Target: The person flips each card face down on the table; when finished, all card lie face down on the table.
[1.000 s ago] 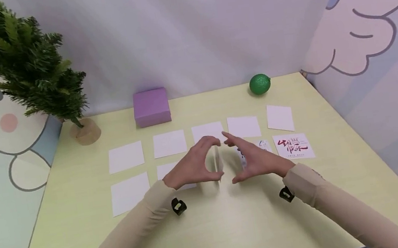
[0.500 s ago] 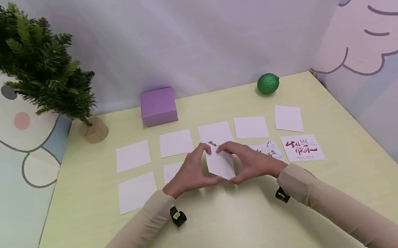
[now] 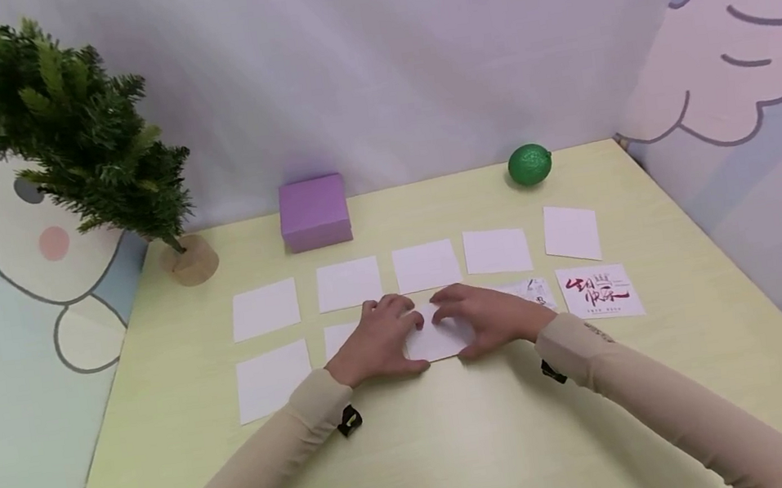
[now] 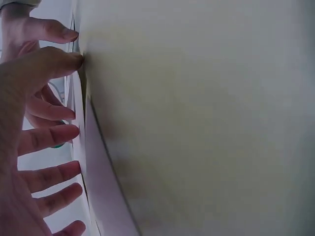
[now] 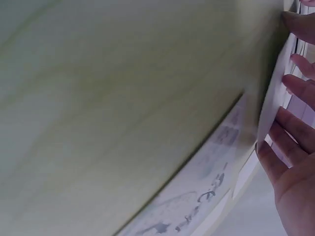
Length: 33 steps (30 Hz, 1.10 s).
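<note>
A plain white card [image 3: 438, 341] lies about flat on the table between my two hands. My left hand [image 3: 377, 341] holds its left side, thumb at the near edge and fingertips toward the far edge. On the right side my right hand [image 3: 495, 315] holds it the same way, with bent fingers. In the right wrist view the card [image 5: 273, 91] appears edge-on beside the thumb and fingertips. A printed card [image 3: 536, 291] is partly hidden behind the right hand, and another white card [image 3: 338, 338] is partly covered by the left.
Several white cards, such as one [image 3: 427, 266] in the far row, lie beyond the hands. A card with red lettering [image 3: 599, 292] is at right. Farther back stand a purple box [image 3: 314, 213], a green ball-like object [image 3: 530, 165] and a small tree [image 3: 80, 136] on a wooden base.
The card stood upright in the left hand, then both hands held it tilted. Now it is lowered to the table, and the right hand has closed in from the right.
</note>
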### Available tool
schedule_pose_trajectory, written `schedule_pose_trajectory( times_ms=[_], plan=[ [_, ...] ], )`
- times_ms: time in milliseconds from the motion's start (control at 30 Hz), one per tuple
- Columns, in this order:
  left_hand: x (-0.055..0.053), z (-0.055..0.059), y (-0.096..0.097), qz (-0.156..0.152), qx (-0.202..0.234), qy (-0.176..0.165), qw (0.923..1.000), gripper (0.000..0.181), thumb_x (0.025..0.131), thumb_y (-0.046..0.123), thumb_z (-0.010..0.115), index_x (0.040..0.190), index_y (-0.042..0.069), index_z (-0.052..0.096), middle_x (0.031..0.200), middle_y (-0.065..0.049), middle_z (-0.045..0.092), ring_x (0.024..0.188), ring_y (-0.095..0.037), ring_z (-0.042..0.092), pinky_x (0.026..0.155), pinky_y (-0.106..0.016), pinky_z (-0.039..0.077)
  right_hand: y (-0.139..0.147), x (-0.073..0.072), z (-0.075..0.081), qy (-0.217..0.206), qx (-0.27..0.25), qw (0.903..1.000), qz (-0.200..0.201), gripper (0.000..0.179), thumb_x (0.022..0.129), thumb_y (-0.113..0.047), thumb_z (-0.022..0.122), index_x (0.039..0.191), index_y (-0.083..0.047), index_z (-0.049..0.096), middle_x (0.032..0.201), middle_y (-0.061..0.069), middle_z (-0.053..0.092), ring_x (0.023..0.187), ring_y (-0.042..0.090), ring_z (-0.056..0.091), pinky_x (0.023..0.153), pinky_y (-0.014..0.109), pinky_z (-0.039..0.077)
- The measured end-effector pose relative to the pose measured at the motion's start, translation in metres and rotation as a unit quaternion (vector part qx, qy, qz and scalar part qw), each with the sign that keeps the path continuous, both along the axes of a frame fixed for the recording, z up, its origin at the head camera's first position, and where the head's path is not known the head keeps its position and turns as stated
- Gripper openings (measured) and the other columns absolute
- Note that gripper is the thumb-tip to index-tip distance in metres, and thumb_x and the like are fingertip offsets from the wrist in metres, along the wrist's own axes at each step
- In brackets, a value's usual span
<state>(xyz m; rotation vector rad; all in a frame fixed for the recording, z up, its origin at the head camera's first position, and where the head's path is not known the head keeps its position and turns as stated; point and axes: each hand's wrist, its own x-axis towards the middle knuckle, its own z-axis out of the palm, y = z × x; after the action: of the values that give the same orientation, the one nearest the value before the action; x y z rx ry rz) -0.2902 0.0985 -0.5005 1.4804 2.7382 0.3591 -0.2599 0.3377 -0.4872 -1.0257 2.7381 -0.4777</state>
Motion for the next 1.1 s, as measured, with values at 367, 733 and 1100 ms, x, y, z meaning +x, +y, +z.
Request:
schedule_pose_trajectory(
  times_ms=[367,733,1100],
  plan=[
    [0.009,0.022,0.067,-0.004,-0.009,-0.007,0.9999,0.063,0.074,0.058,0.074,0.122,0.019,0.060,0.130,-0.007,0.057,0.121,-0.024,0.049,0.096,-0.045,0.038,0.057,0.011,0.031,-0.014,0.035,0.9945,-0.098,0.063,0.069,-0.030,0.085,0.124,-0.011,0.062,0.127,0.010,0.057,0.114,0.027,0.057,0.097,0.046,0.047],
    [0.008,0.006,0.142,0.002,-0.073,0.005,0.9973,0.075,0.072,0.059,0.075,0.128,0.014,0.054,0.110,0.000,0.061,0.098,-0.016,0.054,0.081,-0.035,0.042,0.103,0.023,0.021,-0.051,0.103,0.9774,-0.178,0.092,0.055,-0.027,0.094,0.135,-0.009,0.054,0.118,0.012,0.054,0.102,0.022,0.052,0.089,0.041,0.048],
    [0.011,0.008,0.139,-0.004,-0.064,0.013,0.9979,0.066,0.073,0.054,0.075,0.122,0.014,0.055,0.104,0.000,0.060,0.093,-0.016,0.053,0.073,-0.033,0.036,0.105,0.031,0.013,-0.015,0.056,0.9854,-0.160,0.096,0.050,-0.027,0.094,0.134,-0.004,0.054,0.107,0.010,0.043,0.095,0.021,0.044,0.081,0.035,0.045]
  ],
)
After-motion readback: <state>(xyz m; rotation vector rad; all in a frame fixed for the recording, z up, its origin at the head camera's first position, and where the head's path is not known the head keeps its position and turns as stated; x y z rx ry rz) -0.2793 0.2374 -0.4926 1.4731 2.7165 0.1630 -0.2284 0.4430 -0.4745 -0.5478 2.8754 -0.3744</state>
